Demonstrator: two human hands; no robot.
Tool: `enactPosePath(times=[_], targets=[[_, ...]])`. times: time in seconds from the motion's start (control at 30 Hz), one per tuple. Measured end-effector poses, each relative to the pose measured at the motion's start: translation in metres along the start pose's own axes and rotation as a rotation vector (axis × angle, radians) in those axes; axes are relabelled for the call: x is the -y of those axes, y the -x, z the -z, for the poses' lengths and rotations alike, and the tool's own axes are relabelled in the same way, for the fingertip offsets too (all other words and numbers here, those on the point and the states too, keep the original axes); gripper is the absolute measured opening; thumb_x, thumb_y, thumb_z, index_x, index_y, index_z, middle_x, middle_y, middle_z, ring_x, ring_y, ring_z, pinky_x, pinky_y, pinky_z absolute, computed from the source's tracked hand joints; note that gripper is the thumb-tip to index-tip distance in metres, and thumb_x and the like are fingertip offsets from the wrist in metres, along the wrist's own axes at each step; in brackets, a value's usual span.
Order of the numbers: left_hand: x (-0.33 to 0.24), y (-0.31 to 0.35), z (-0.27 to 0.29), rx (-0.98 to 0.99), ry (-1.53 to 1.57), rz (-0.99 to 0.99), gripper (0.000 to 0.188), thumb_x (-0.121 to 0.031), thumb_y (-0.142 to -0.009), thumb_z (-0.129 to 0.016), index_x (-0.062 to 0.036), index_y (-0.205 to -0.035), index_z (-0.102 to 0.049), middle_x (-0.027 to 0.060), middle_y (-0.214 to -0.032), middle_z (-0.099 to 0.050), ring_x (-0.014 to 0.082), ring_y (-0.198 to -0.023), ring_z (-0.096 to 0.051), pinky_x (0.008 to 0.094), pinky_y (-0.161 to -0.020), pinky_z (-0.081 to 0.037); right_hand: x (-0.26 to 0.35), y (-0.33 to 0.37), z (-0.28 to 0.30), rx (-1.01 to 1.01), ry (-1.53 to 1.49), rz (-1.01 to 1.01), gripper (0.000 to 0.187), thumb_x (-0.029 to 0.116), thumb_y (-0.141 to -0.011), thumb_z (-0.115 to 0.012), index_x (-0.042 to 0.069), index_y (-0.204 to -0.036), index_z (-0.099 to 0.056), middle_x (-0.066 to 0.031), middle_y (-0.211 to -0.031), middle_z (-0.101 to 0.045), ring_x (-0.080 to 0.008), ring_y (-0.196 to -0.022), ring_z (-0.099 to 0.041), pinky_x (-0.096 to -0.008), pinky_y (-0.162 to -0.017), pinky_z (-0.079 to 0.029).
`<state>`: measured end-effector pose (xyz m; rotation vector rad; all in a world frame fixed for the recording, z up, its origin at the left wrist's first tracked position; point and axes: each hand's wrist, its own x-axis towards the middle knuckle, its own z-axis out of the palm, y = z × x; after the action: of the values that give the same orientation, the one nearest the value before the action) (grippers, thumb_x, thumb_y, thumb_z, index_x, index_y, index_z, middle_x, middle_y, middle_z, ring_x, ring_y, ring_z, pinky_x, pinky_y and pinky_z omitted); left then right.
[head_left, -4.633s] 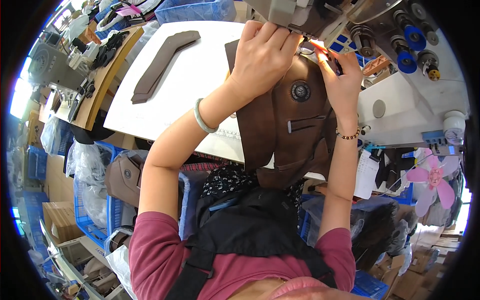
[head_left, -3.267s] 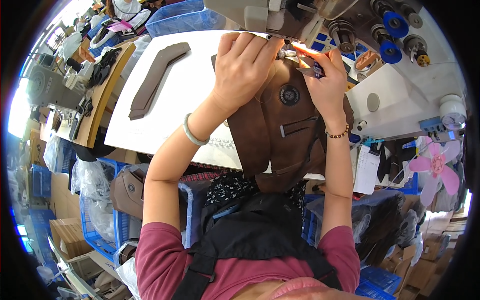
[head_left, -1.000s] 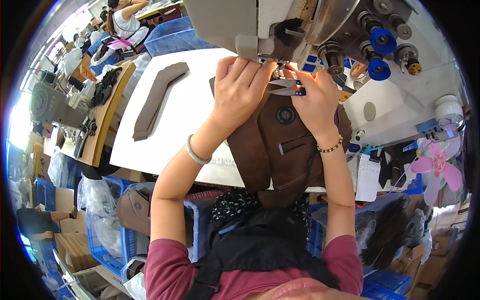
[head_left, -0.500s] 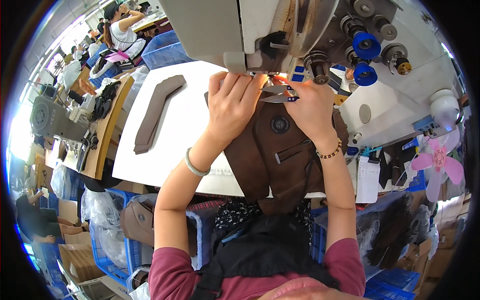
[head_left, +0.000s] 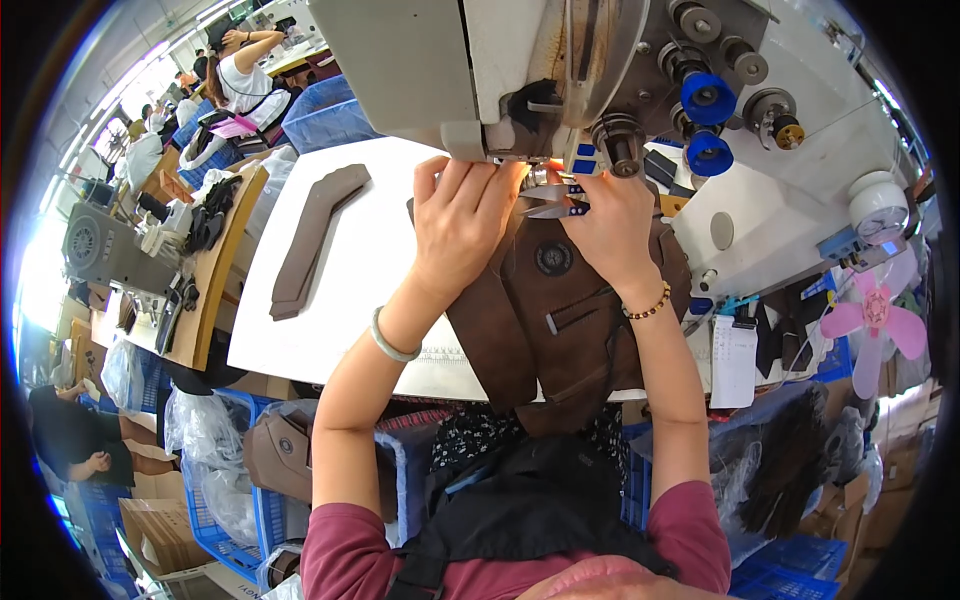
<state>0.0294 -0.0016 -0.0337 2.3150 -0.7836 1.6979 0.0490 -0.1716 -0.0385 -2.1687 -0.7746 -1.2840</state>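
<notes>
My right hand (head_left: 615, 225) is closed around small thread snips (head_left: 553, 200), their two pointed blades parted and aimed left, just below the needle area of a sewing machine (head_left: 545, 165). Beside the blades, my left hand (head_left: 460, 215) has its fingers bent together at the needle area; what its fingertips pinch is hidden. Beneath both hands lies a brown leather-like piece (head_left: 500, 340) with a round dark badge (head_left: 553, 258) and a slit-shaped opening. Its lower end hangs over the table's near edge onto my lap.
A folded brown strip (head_left: 310, 245) lies on the white table (head_left: 260, 330) at left. Blue thread-tension knobs (head_left: 708, 97) jut from the machine head. At right are a notepad (head_left: 735, 360) and a pink fan (head_left: 875, 315). Blue crates (head_left: 235, 490) stand below; other people sit far left.
The whole view has shifted slightly. The snips' blades are closer together than before. Both hands stay at the needle area, and the leather-like piece lies much as it did.
</notes>
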Motion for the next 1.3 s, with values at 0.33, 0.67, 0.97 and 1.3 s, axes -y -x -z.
enactPosePath(times=[0.33,0.67,0.97,1.3], targets=[[0.000,0.001,0.002,0.004,-0.005,-0.010,0.028,-0.007,-0.066,-0.068,-0.0034,-0.094,-0.064,0.0052,-0.085,-0.061,0.0202,-0.089,-0.057,0.0349,-0.078,-0.037,0.007,-0.002,0.010,0.141,0.082,-0.007,0.026,0.010,-0.059,-0.074,0.013,-0.084,-0.070,-0.0079,-0.078,-0.049,-0.0227,-0.068,-0.055,-0.0340,-0.057,-0.044],[-0.004,0.001,0.000,0.011,0.062,0.047,0.033,-0.009,-0.067,-0.067,-0.0027,-0.098,-0.062,0.0072,-0.089,-0.059,0.0238,-0.093,-0.054,0.0367,-0.079,-0.036,0.006,-0.004,0.013,0.187,0.062,-0.032,0.021,0.010,-0.061,-0.072,0.011,-0.083,-0.070,-0.0078,-0.082,-0.050,-0.0229,-0.073,-0.056,-0.0346,-0.059,-0.045],[-0.006,0.000,-0.001,0.007,0.064,0.074,0.030,-0.009,-0.067,-0.067,-0.0047,-0.096,-0.062,0.0056,-0.087,-0.059,0.0226,-0.087,-0.053,0.0354,-0.077,-0.036,0.004,-0.005,0.013,0.193,0.031,-0.029,0.022,0.010,-0.062,-0.071,0.012,-0.083,-0.069,-0.0064,-0.085,-0.050,-0.0225,-0.078,-0.056,-0.0345,-0.063,-0.046],[-0.006,0.001,-0.001,0.002,0.022,0.045,0.029,-0.008,-0.065,-0.068,-0.0037,-0.093,-0.061,0.0055,-0.091,-0.060,0.0219,-0.090,-0.055,0.0359,-0.077,-0.037,0.004,-0.003,0.010,0.176,0.003,-0.049,0.026,0.009,-0.059,-0.072,0.014,-0.085,-0.070,-0.0055,-0.086,-0.053,-0.0222,-0.080,-0.057,-0.0354,-0.064,-0.047]])
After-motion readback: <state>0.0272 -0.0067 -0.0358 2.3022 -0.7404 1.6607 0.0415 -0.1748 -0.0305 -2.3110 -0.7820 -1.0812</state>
